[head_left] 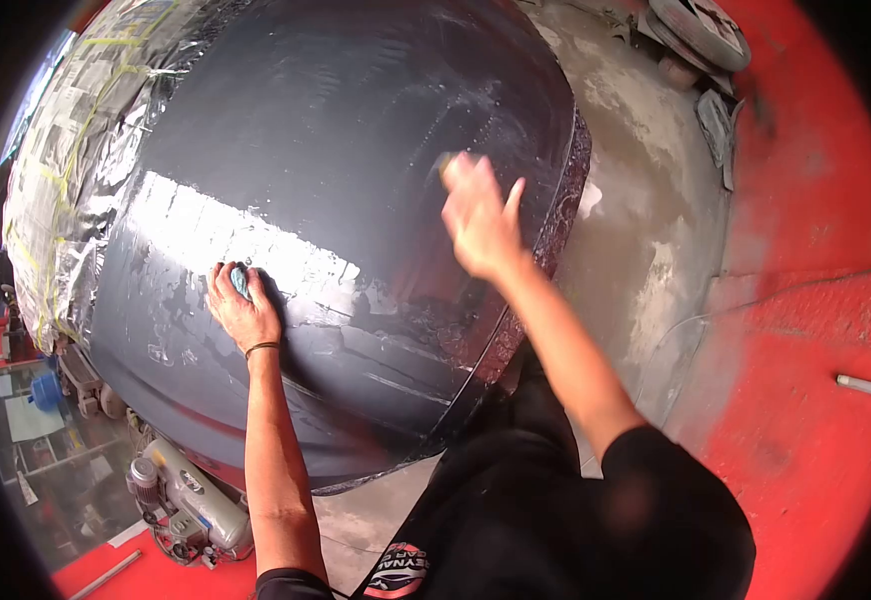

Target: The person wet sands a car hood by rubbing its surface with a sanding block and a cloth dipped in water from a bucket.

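Note:
A wet, dark grey car hood [356,130] fills the middle of the head view, with a bright reflection across it. My left hand [246,308] rests on the hood at the lower left, its fingers closed around a light blue-green cloth or sponge [241,281]. Farther right, my right hand [478,215] is over the hood near its front edge, blurred by motion. A small yellowish-brown object [447,168] shows at its fingertips; its shape is smeared.
Crinkled masking paper and film [51,190] cover the car at the left. An air compressor [191,500] stands at the lower left. Concrete floor [626,230] and a red wall [806,200] lie to the right, with a stacked round object [701,35] at the top right.

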Demonstrator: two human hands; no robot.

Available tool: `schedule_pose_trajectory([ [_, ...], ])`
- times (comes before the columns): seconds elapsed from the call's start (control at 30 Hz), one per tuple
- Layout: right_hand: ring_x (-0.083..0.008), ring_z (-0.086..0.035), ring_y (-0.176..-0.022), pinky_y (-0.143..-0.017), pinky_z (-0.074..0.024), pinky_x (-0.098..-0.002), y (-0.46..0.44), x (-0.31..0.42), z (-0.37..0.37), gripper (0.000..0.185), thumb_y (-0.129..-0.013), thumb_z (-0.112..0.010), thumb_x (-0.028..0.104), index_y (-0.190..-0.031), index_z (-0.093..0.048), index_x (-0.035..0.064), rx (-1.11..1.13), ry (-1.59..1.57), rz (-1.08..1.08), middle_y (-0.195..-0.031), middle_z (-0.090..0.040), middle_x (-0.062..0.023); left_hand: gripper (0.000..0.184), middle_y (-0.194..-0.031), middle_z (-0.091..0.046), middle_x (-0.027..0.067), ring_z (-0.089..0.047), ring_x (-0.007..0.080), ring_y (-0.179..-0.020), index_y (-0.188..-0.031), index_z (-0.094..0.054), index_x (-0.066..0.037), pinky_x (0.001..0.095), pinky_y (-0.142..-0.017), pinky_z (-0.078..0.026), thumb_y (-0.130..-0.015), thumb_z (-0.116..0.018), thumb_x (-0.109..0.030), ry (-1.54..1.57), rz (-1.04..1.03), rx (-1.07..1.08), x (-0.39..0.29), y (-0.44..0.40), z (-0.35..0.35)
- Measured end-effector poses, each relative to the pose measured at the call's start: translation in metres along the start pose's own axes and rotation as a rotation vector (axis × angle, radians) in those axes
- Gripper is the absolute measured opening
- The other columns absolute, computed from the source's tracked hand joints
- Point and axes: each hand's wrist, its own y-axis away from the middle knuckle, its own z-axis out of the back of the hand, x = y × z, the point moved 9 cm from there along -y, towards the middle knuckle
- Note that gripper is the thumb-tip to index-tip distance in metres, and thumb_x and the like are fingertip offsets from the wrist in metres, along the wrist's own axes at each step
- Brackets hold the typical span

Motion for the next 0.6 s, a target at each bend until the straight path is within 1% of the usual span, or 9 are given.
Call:
schedule_pose_trajectory([
  [0.07, -0.0319, -0.014, -0.172, -0.131, -0.0044, -0.0800, -0.069, -0.078, -0.008, 0.063, -0.120, -0.029, 0.047, -0.177, -0.031, 0.0197, 0.007, -0.221, -0.218, -0.186, -0.024, -0.0032, 0.039, -0.155, -0.059, 0.0213, -0.051, 0.0399, -0.149, -0.137, -0.064, -0.004, 0.0554, -0.128, -0.032, -0.109, -0.067, -0.031, 0.001, -0.028, -0.006, 0.001, -0.003, -0.001],
  [0.17, -0.0317, -0.012, -0.173, -0.131, -0.0019, -0.0790, -0.061, -0.073, -0.007, 0.066, -0.120, -0.030, 0.048, -0.178, -0.028, 0.0182, 0.008, -0.166, -0.250, -0.187, -0.020, -0.0035, 0.041, -0.154, -0.059, 0.0215, -0.051, 0.0402, -0.148, -0.138, -0.064, -0.003, 0.0537, -0.126, -0.034, -0.109, -0.067, -0.032, -0.034, -0.041, -0.004, 0.006, -0.003, -0.003],
  [0.23, -0.0317, -0.011, -0.173, -0.132, 0.0006, -0.0787, 0.022, -0.014, -0.007, 0.069, -0.118, -0.034, 0.051, -0.178, -0.027, 0.0191, -0.038, -0.054, -0.108, -0.187, -0.020, -0.0035, 0.042, -0.154, -0.060, 0.0208, -0.051, 0.0405, -0.148, -0.138, -0.064, -0.002, 0.0523, -0.125, -0.035, -0.110, -0.067, -0.033, -0.041, -0.034, -0.001, 0.006, -0.003, -0.004],
  [0.3, -0.0303, -0.010, -0.173, -0.131, 0.0027, -0.0789, 0.113, 0.043, -0.005, 0.069, -0.117, -0.038, 0.053, -0.178, -0.028, 0.0219, 0.175, -0.190, -0.040, -0.187, -0.020, -0.0018, 0.045, -0.158, -0.058, 0.0195, -0.049, 0.0396, -0.152, -0.141, -0.063, -0.003, 0.0580, -0.128, -0.031, -0.110, -0.066, -0.036, -0.023, -0.030, 0.012, 0.011, -0.003, -0.008],
  [0.37, -0.0282, -0.008, -0.174, -0.131, 0.0042, -0.0789, 0.156, 0.040, -0.022, 0.068, -0.117, -0.041, 0.052, -0.178, -0.029, 0.0250, 0.239, -0.210, 0.056, -0.188, -0.018, 0.0005, 0.048, -0.162, -0.054, 0.0186, -0.044, 0.0379, -0.157, -0.145, -0.061, -0.005, 0.0667, -0.130, -0.023, -0.111, -0.063, -0.040, -0.105, 0.030, 0.055, 0.013, -0.005, -0.017],
  [0.4, -0.0264, -0.008, -0.174, -0.131, 0.0048, -0.0791, 0.134, 0.026, -0.015, 0.066, -0.117, -0.041, 0.050, -0.178, -0.029, 0.0272, 0.258, -0.174, 0.019, -0.188, -0.016, 0.0023, 0.051, -0.168, -0.050, 0.0187, -0.040, 0.0363, -0.161, -0.150, -0.057, -0.007, 0.0726, -0.130, -0.015, -0.112, -0.061, -0.041, -0.094, 0.028, 0.082, 0.002, -0.008, -0.024],
  [0.47, -0.0266, -0.011, -0.173, -0.131, 0.0008, -0.0794, 0.061, -0.031, 0.000, 0.063, -0.120, -0.036, 0.047, -0.178, -0.029, 0.0247, 0.038, -0.102, -0.086, -0.188, -0.018, 0.0015, 0.052, -0.171, -0.046, 0.0202, -0.040, 0.0362, -0.162, -0.152, -0.057, -0.008, 0.0704, -0.131, -0.014, -0.111, -0.063, -0.039, -0.046, -0.115, 0.152, -0.050, -0.017, -0.042],
  [0.53, -0.0274, -0.012, -0.173, -0.133, -0.0005, -0.0772, -0.015, -0.098, 0.001, 0.063, -0.121, -0.029, 0.047, -0.178, -0.029, 0.0202, 0.014, -0.187, -0.241, -0.187, -0.020, 0.0004, 0.052, -0.172, -0.045, 0.0209, -0.040, 0.0362, -0.162, -0.153, -0.058, -0.011, 0.0688, -0.132, -0.013, -0.110, -0.065, -0.039, 0.043, -0.183, 0.193, -0.101, -0.027, -0.068],
  [0.6, -0.0283, -0.015, -0.173, -0.133, -0.0005, -0.0761, -0.039, -0.116, -0.003, 0.065, -0.121, -0.027, 0.049, -0.177, -0.029, 0.0180, -0.005, -0.204, -0.291, -0.186, -0.023, -0.0018, 0.052, -0.174, -0.044, 0.0155, -0.035, 0.0353, -0.165, -0.155, -0.057, -0.015, 0.0684, -0.133, -0.013, -0.111, -0.063, -0.041, 0.034, -0.224, 0.223, -0.138, -0.038, -0.095],
])
